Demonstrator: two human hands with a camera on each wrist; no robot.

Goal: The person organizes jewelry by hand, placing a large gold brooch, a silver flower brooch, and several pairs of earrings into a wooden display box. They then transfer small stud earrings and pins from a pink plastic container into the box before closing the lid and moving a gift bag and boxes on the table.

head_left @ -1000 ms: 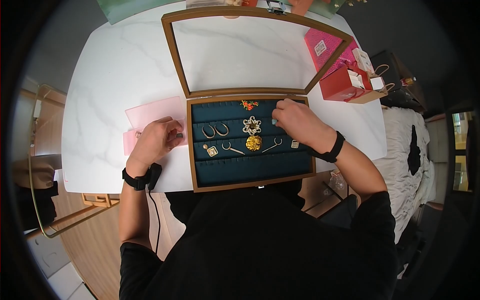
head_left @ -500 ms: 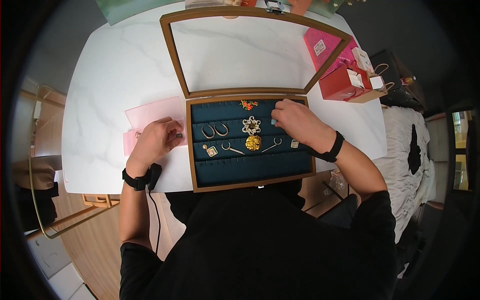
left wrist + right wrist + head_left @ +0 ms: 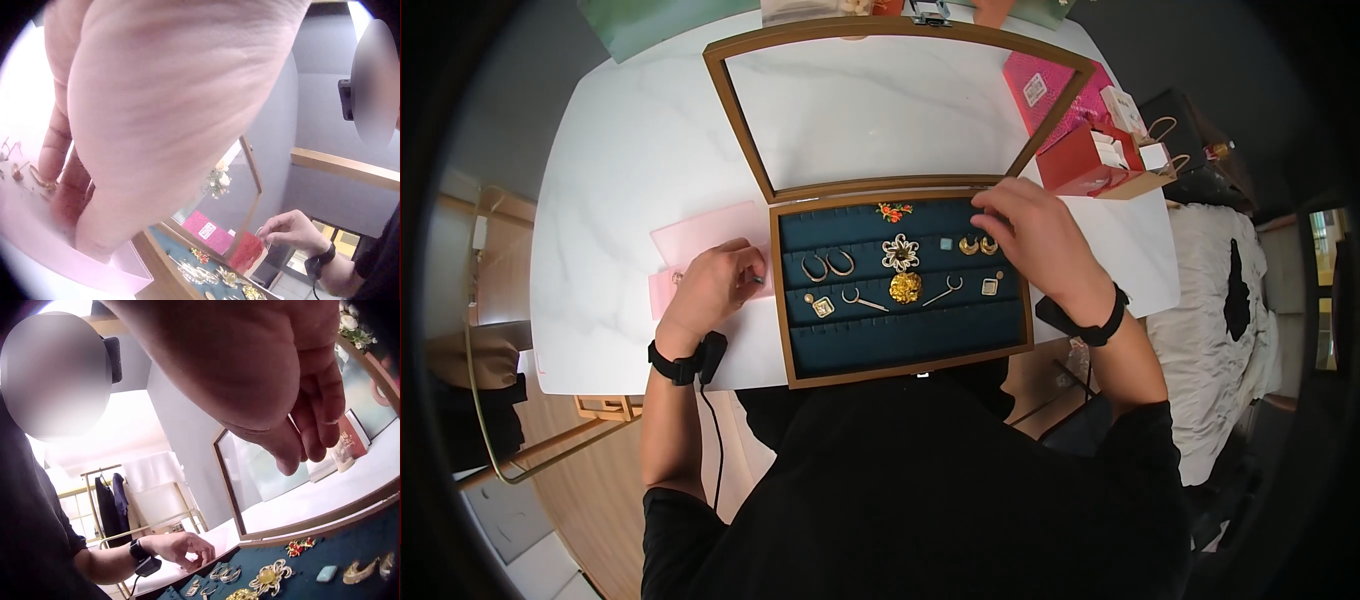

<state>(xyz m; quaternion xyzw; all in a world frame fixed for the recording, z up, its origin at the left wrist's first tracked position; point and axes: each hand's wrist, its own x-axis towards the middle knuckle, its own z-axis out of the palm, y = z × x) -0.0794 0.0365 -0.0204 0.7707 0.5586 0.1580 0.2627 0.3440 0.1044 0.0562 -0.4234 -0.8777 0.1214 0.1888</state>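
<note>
My left hand [image 3: 708, 290] is bent over the pink box [image 3: 662, 290], with a small blue-green piece of jewellery [image 3: 759, 279] at its curled fingertips. In the left wrist view those fingers reach down inside the pink wall, close to small gold pieces [image 3: 44, 181]. Raised over the right rim of the jewellery case [image 3: 910, 375], my right hand [image 3: 1040, 235] has loosely bent fingers and holds nothing. Below it on the dark green lining lie a blue-green square earring [image 3: 946, 244] and gold crescent earrings [image 3: 969, 246]. A white flower brooch [image 3: 900, 252] and gold flower brooch [image 3: 906, 288] sit mid-case.
The case's glass lid [image 3: 880, 115] stands raised at the back. Hoop earrings [image 3: 840, 262] and a red flower brooch [image 3: 894, 212] lie in the case. A red gift bag [image 3: 1072, 160] and pink patterned box [image 3: 1050, 95] stand at the back right of the marble table [image 3: 590, 220].
My right hand has let go of the blue-green square earring and moved up and right, uncovering it and the gold crescent earrings. The left hand has barely moved; the head view shifts slightly.
</note>
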